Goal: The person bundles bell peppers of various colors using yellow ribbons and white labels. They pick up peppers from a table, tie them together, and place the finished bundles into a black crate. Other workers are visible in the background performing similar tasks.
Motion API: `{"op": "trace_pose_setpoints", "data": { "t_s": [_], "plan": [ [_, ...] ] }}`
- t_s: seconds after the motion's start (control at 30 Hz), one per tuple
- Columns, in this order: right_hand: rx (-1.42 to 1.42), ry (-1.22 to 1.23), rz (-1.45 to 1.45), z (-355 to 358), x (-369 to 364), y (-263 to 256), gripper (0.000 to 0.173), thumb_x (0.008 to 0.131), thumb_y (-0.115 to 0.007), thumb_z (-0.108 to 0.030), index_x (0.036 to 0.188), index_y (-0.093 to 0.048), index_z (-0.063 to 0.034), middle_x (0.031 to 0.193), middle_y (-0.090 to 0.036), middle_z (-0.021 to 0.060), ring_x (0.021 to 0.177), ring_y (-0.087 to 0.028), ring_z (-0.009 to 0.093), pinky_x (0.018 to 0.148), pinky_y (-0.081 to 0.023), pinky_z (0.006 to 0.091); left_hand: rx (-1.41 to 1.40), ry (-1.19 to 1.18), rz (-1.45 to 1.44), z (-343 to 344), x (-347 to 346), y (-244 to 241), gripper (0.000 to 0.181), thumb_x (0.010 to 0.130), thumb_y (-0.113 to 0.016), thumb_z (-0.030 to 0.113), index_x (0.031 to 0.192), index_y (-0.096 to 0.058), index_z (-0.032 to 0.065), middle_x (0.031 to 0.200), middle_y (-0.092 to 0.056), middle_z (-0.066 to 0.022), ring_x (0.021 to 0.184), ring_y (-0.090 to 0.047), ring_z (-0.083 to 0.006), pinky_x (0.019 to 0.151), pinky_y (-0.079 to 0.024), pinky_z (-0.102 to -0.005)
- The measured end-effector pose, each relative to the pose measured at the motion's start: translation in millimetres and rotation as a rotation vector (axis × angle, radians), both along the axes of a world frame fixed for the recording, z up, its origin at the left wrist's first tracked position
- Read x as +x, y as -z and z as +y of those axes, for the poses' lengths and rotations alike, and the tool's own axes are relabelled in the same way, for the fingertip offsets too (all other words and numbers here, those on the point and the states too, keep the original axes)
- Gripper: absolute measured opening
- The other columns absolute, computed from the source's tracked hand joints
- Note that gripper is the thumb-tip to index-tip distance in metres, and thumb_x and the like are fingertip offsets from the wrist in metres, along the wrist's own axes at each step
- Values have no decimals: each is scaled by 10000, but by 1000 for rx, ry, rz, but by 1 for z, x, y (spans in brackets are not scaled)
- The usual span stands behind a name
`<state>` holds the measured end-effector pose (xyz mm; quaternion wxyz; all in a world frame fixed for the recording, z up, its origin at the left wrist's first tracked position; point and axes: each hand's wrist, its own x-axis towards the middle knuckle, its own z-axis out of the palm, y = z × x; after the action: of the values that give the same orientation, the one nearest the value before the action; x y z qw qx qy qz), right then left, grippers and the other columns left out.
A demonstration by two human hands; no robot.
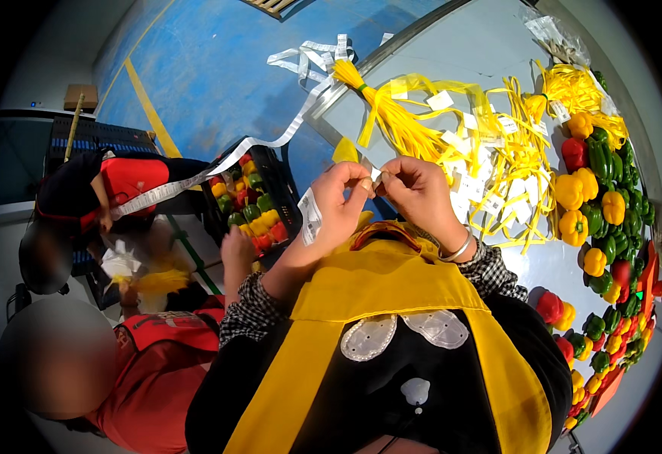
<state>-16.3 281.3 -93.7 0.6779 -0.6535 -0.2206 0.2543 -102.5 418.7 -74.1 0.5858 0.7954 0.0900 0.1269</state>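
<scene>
My left hand point(336, 201) and my right hand point(421, 193) meet in front of my chest, over the table's near edge. Their thumbs and forefingers pinch a small white label point(375, 173), largely hidden by the fingertips. Another printed white label point(310, 217) clings to the back of my left hand near the wrist. Just beyond my hands lies a bundle of flat yellow net strips point(402, 119), bound by a green band. To its right, loose yellow strips point(526, 164) with white tags point(470, 187) lie tangled on the grey table point(450, 51).
Bell peppers point(603, 210) in red, yellow and green line the table's right side. A long label strip point(262, 142) runs leftward to a co-worker point(135, 181). Another person in red point(155, 363) is close at my left. A black crate point(251, 201) holds peppers.
</scene>
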Motion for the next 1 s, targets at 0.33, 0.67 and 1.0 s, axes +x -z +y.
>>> {"op": "trace_pose_setpoints", "data": {
  "t_s": [0.33, 0.67, 1.0],
  "plan": [
    [-206, 49, -606, 7, -7, -7, 79, 798, -593, -69, 791, -611, 8, 694, -620, 70, 611, -592, 103, 542, -460, 240, 180, -68, 5, 4, 3, 17, 84, 867, -548, 56, 849, -519, -20, 717, -573, -44, 651, -553, -92, 578, -435, -245],
    [228, 53, 394, 4, -4, 12, 129, 867, -532, -81, 895, -590, 31, 753, -629, 48, 654, -567, 73, 623, -454, 200, -406, -77, -66, -8, 12, 27, 100, 901, -492, 79, 863, -498, -14, 738, -521, -9, 705, -510, -53, 621, -423, -218],
    [87, 52, 337, -49, 8, 13, 150, 879, -589, -144, 876, -563, 3, 763, -608, 33, 686, -562, 88, 639, -449, 219, 316, 111, -125, -43, 36, 26, 93, 812, -576, 36, 872, -508, 14, 808, -554, -182, 745, -554, -365, 629, -442, -384]
  ]
}}
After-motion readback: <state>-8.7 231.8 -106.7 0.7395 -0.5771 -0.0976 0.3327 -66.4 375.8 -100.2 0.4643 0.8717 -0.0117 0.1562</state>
